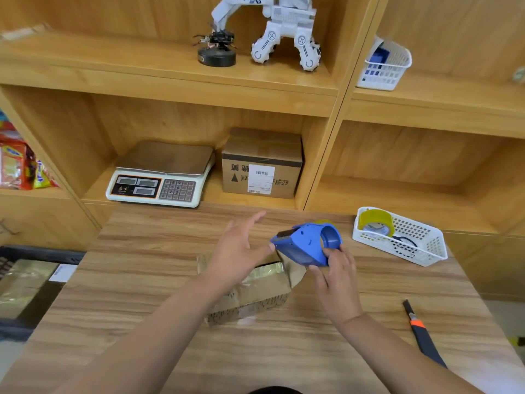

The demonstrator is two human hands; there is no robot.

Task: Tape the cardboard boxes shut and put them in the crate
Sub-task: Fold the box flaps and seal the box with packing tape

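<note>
Wood-grain table (142,280), light wooden shelving (199,100) behind (open compartments), even indoor light

There were two hands (238,248) (335,282), two cardboard boxes (255,291) (261,166) in plain view, two white baskets (426,248) (392,66), one tape dispenser (304,245), one tape roll (376,223), one scale (162,174) and one knife (423,334).

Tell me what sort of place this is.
Probably a small packing or shipping station: a digital weighing scale and a barcode-labelled cardboard box sit on the wooden shelf, and the right hand holds a blue tape dispenser.
</note>
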